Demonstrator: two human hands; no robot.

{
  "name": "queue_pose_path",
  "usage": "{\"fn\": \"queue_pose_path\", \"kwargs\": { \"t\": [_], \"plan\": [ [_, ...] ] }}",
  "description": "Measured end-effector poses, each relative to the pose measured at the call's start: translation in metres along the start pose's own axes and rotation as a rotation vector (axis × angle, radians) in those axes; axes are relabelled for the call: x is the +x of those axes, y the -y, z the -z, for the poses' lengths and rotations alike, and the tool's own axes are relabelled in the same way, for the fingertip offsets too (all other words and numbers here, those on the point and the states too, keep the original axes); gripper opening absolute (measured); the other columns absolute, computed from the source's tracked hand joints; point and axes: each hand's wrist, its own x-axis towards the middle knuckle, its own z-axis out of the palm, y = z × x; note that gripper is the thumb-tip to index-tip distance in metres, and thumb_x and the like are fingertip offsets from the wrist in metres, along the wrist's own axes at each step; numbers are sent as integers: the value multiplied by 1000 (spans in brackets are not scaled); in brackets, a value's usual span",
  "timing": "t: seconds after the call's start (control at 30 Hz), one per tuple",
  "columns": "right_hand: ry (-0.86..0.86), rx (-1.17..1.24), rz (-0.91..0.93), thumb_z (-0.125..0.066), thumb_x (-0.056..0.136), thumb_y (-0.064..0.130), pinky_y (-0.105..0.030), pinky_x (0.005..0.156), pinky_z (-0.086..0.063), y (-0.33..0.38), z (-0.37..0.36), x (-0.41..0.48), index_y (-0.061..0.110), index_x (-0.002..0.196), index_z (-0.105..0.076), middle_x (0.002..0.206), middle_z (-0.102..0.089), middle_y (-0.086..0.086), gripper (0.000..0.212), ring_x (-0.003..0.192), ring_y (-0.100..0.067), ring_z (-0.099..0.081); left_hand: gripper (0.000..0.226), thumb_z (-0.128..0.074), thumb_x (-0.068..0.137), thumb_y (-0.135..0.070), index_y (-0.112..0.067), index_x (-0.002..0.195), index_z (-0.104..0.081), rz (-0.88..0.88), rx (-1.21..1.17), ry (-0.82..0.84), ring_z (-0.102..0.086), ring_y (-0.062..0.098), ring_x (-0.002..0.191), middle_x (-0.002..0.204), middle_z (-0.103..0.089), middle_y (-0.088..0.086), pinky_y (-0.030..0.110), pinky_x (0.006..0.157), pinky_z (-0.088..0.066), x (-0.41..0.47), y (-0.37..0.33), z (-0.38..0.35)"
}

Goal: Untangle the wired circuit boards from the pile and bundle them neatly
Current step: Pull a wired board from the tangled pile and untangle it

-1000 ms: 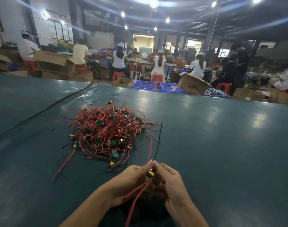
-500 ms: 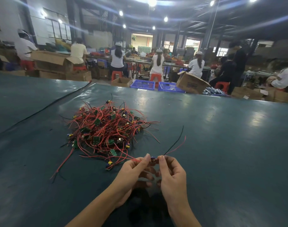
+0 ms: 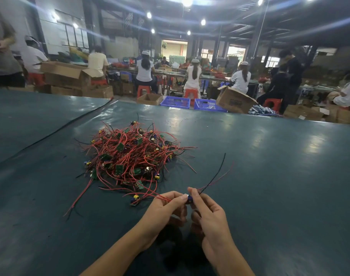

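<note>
Red leads (image 3: 160, 197) pinched in left hand (image 3: 162, 210), board (image 3: 189, 199) pinched in right hand (image 3: 208, 214), held near of pile (image 3: 130, 156), probably to tease it free. Black wire (image 3: 218, 176) trailing right.

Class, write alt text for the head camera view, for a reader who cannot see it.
A left hand and right hand pinch one wired circuit board between them over a dark green table. A tangled pile of red-wired boards lies just beyond, left of centre. Seated workers fill the background.
</note>
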Motion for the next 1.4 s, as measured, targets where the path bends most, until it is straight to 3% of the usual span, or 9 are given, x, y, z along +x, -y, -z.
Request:
{"fn": "queue_pose_path", "kwargs": {
  "t": [0.13,0.2,0.27,0.37,0.5,0.63,0.83,1.07,1.4],
  "plan": [
    [-3,11,12,-76,65,30,-22,41,-47,0,-1,-3,14,69,-78,67,-71,-5,17,46,-9,-61,45,-67,78,-55,-13,90,-74,3,-26,0,-64,28,71,78,-64,24,32,68,-55,1,1,2],
    [17,44,9,-76,65,26,-32,53,-59,-2,0,-1,12,65,-76,73,-73,-14,15,58,-20,-69,63,-66,78,-60,-1,96,-71,-2,0,-9,-65,43,82,92,-64,36,42,79,-55,1,2,1],
    [28,78,6,-76,65,24,-37,61,-61,-2,0,-1,10,65,-76,76,-73,-18,14,63,-25,-70,69,-69,74,-62,5,91,-69,-23,12,-20,-64,40,76,84,-64,34,41,77,-54,2,4,1],
    [-4,62,19,-75,66,28,-25,51,-52,-3,0,0,11,69,-78,69,-70,-8,17,50,-11,-56,46,-71,71,-55,-9,73,-72,-59,49,-59,-61,22,65,67,-64,13,29,64,-51,3,4,1],
    [-68,18,-12,-74,71,33,-33,63,-47,-3,-1,3,15,77,-80,74,-71,-5,21,61,-17,-55,32,-68,74,-48,-20,57,-67,-132,113,-122,-56,12,57,56,-59,-1,25,61,-47,6,6,-1],
    [-115,72,-64,-73,77,31,-42,70,-54,2,1,7,16,82,-80,85,-73,-10,18,70,-24,-64,31,-65,77,-42,-22,54,-65,-150,110,-111,-55,11,53,55,-58,-1,22,57,-46,8,5,-3],
    [-248,204,-30,-64,91,23,-16,30,-27,20,18,15,11,90,-76,77,-64,5,16,37,-3,-38,30,-63,76,-32,-17,51,-59,-150,31,-87,-52,8,46,54,-61,-1,18,51,-44,9,3,-4],
    [-279,284,58,-66,90,14,-15,34,-31,19,25,19,15,93,-71,77,-75,-9,6,34,-5,-35,37,-70,82,-25,-20,47,-59,-166,-18,-91,-50,11,45,54,-58,-1,21,52,-45,8,1,-1],
    [-298,191,89,-60,95,35,-16,34,-37,16,23,16,18,96,-65,86,-77,-7,18,38,-7,-48,30,-72,75,-40,-18,56,-66,-158,-16,-173,-51,14,48,54,-56,2,23,54,-46,4,-1,1]
  ]
}}
